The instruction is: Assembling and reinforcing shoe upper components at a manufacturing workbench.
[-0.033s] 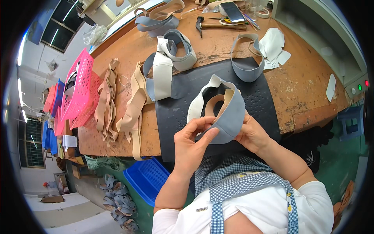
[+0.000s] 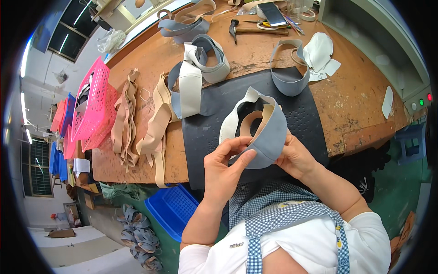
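Counts from my seat: 2 hands, my left [image 2: 224, 165] and right [image 2: 295, 157], both on 1 grey shoe upper [image 2: 267, 132]. 1 dark mat [image 2: 214, 128] on 1 wooden bench [image 2: 351, 100]. Other grey uppers on the bench: 1 right of centre [image 2: 287, 75], 1 with white trim [image 2: 207, 57], 1 at the far edge [image 2: 182, 23]. 1 hammer [image 2: 253, 30]. 1 phone [image 2: 273, 13]. 2 pink baskets [image 2: 93, 107], stacked side by side. 1 blue basket [image 2: 173, 210] on the floor. Tan strips [image 2: 125, 123]: a pile, too overlapped to count. 3 white paper pieces [image 2: 319, 52], roughly.
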Tool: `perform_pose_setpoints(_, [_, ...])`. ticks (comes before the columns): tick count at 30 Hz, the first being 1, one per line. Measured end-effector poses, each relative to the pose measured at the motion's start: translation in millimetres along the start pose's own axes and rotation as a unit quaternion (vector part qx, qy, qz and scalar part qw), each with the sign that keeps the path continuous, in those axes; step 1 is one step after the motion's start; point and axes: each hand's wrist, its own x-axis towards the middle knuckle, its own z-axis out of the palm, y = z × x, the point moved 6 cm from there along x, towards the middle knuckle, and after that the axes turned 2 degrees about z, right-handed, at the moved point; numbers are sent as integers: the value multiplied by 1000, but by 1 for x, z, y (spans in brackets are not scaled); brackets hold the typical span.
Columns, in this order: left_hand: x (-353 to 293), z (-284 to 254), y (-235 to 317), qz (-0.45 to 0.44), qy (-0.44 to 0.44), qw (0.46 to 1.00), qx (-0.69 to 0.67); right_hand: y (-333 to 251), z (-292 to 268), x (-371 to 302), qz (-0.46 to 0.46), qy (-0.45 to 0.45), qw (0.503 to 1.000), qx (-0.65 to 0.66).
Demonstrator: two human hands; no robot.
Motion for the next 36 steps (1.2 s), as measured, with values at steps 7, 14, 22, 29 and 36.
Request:
perform_pose_setpoints(7, [1,-1,-2,4,-2,1000,8,0,0,1,-7,2,1000,3])
perform_pose_setpoints(14, [2,-1,-6,-32,12,999,-27,0,0,1,-14,6,1000,-1])
perform_pose_setpoints(22, [3,-5,2,77,24,987,139,-18,-8,-4,-276,116,930,-213])
perform_pose_setpoints(29, [-2,-12,-10,-1,-7,993,117,-35,11,1,-85,-147,985,-38])
perform_pose_setpoints(36, [-2,1,-2,1,-44,991,127,-42,9,6,-16,40,994,-100])
